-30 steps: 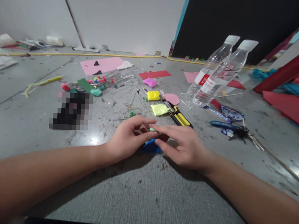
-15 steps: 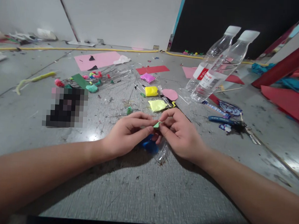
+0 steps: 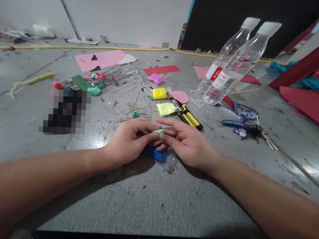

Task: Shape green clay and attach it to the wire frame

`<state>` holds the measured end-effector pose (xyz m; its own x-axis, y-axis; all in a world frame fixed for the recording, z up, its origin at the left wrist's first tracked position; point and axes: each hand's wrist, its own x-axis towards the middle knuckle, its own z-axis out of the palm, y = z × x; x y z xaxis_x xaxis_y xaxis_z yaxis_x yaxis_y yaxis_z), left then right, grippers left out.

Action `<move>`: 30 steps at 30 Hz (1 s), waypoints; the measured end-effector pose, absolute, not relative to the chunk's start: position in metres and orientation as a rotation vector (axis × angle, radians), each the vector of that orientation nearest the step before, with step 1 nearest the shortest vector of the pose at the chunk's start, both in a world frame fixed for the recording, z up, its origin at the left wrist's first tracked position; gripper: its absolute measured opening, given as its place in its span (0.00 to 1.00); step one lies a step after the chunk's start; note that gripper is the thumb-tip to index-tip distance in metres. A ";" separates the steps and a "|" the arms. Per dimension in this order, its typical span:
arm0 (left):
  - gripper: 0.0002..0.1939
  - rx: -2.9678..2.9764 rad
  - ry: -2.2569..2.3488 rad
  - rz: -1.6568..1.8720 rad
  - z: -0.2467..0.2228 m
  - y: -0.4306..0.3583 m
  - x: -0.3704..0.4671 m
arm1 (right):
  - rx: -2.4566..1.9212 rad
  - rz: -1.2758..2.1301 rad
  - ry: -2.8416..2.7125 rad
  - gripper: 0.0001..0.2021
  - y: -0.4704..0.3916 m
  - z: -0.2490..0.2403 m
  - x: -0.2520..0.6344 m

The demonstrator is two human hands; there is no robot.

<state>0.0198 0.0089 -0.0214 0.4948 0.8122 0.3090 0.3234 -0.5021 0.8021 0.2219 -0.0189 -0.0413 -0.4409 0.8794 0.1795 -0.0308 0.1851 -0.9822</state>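
A small light-green piece of soft clay [image 3: 158, 132] is pinched between my two hands above the table. My left hand [image 3: 130, 137] grips its left end between thumb and fingers. At its other side, the thumb and fingers of my right hand [image 3: 189, 144] press on it, with the index finger stretched out above. Beneath the hands lies blue clay [image 3: 160, 155] in a clear plastic wrapper [image 3: 170, 164], partly hidden by the fingers. Just beyond are a pale-yellow clay packet [image 3: 166, 109] and black-and-yellow pliers or cutters [image 3: 190, 118].
Two clear bottles [image 3: 222, 83] stand at the right. A keyring with a blue strap [image 3: 232, 123] lies nearer. Yellow [image 3: 159, 94] and purple clay packets [image 3: 155, 78] sit farther back. Wire stems with coloured clay tips [image 3: 100, 79] and a blurred-out dark object [image 3: 66, 113] are at the left.
Both hands have shifted slightly left with the green clay, which now looks more crumpled. My right index finger has straightened, and more of the black-and-yellow tool shows. The view has tilted slightly.
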 end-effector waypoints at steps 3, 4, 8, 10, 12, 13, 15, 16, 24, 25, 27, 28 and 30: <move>0.12 2.311 0.804 0.983 -0.022 0.010 0.017 | -0.871 1.378 -1.547 0.18 -0.016 -0.042 0.221; 0.14 2.387 0.748 1.002 -0.022 0.011 0.017 | -0.894 1.357 -1.528 0.16 -0.016 -0.041 0.222; 0.19 2.510 0.650 1.002 -0.023 0.011 0.016 | -0.962 1.201 -1.538 0.09 -0.020 -0.032 0.223; 0.18 2.482 0.665 1.002 -0.021 0.010 0.016 | -1.010 1.082 -1.610 0.08 -0.024 -0.027 0.224; 0.16 2.409 0.684 1.010 -0.018 0.009 0.015 | -1.039 0.853 -1.745 0.08 -0.027 -0.024 0.226; 0.14 2.361 0.696 1.009 -0.017 0.008 0.015 | -1.028 0.709 -1.818 0.07 -0.028 -0.022 0.227; 0.10 2.266 0.735 0.988 -0.015 0.006 0.015 | -0.975 0.465 -1.942 0.06 -0.028 -0.021 0.230; 0.08 2.219 0.769 0.977 -0.015 0.006 0.015 | -0.948 0.389 -1.987 0.07 -0.027 -0.021 0.231; 0.07 1.882 0.879 0.881 -0.015 0.006 0.022 | -0.780 0.300 -2.120 0.11 -0.020 -0.025 0.233; 0.07 1.889 0.856 0.874 -0.015 0.006 0.022 | -0.775 0.291 -2.119 0.10 -0.020 -0.025 0.233; 0.08 1.996 0.805 0.864 -0.013 0.005 0.021 | -0.804 0.258 -2.102 0.08 -0.020 -0.027 0.233; 0.09 2.095 0.773 0.860 -0.012 0.004 0.020 | -0.838 0.252 -2.078 0.06 -0.021 -0.028 0.233; 0.11 2.316 0.700 0.843 -0.012 0.001 0.018 | -0.907 0.267 -2.014 0.05 -0.021 -0.029 0.234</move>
<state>0.0184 0.0014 -0.0123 0.6641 0.6340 0.3962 0.2735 -0.6993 0.6604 0.2338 -0.0206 -0.0285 -0.3410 0.6886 0.6399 0.4980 0.7097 -0.4983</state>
